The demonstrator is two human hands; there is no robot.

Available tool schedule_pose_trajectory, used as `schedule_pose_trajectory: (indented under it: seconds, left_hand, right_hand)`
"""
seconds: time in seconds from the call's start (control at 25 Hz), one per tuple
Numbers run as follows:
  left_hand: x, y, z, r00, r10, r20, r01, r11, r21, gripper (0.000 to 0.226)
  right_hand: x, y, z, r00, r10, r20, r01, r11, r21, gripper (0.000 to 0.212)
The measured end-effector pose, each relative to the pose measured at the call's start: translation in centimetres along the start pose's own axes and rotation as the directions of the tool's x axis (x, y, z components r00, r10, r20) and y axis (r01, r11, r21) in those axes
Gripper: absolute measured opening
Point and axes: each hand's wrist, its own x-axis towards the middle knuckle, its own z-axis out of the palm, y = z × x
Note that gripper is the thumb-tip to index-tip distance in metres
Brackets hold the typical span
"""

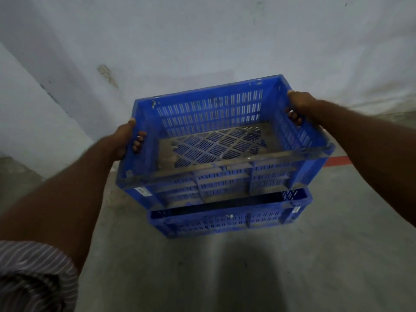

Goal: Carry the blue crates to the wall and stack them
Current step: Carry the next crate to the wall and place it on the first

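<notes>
Left hand [126, 140], right hand [300, 104]: fingers curled through handles of upper crate [216, 145], skewed above lower crate [225, 221]; misaligned lowering may slide off.

left hand [125, 140], right hand [300, 107], both gripping upper crate [221, 113]

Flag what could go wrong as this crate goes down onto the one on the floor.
1. The held crate hides most of the rim of the lower crate, so corners may miss and it could seat crooked.
2. The left hand and right hand hold it by fingers hooked through side slots; a jolt may loosen it.
</notes>
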Motion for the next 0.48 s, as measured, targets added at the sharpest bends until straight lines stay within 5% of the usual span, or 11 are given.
schedule_pose_trajectory:
  seconds: [0.48]
  left_hand:
    - [-1.6, -1.9, 0.5, 0.998, 0.055, -0.041, -0.054, 0.998, 0.008, 0.063]
  right_hand:
    - [-2.6, 0.5, -0.8, 0.999, 0.009, -0.042, -0.011, 0.999, -0.052, 0.052]
